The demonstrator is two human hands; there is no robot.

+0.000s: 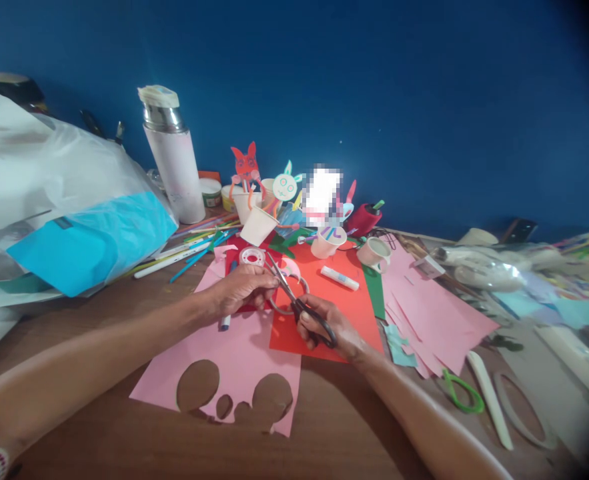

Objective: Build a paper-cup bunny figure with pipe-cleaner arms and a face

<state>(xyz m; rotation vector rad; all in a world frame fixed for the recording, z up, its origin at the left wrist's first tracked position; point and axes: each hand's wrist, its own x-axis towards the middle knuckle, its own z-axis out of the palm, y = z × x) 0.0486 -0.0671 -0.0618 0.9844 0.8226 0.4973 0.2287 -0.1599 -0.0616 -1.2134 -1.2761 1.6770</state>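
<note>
Black-handled scissors point(287, 287) are gripped in my right hand point(324, 325), fingers wrapped about the handles, blades slightly apart and aimed up and to the left. My left hand point(251, 285) is closed in a pinch right beside the blades; whatever lies between its fingertips is too small to make out. A pink scrap point(291, 268) shows just behind the blades. Below my hands lies a pink sheet point(239, 353) with several round holes cut out. An orange-red sheet point(359, 320) spreads under my right hand, with a capped white tube or marker point(340, 278) on it.
Paper cups point(259, 227) with animal-face paper figures stand against the blue wall. At left are a flask point(174, 160), a plastic bag point(74, 160) and coloured sticks. At right lie pink sheets point(439, 300), green-handled scissors point(463, 393) and plastic packets point(489, 267). A tape roll point(252, 257) sits mid-table.
</note>
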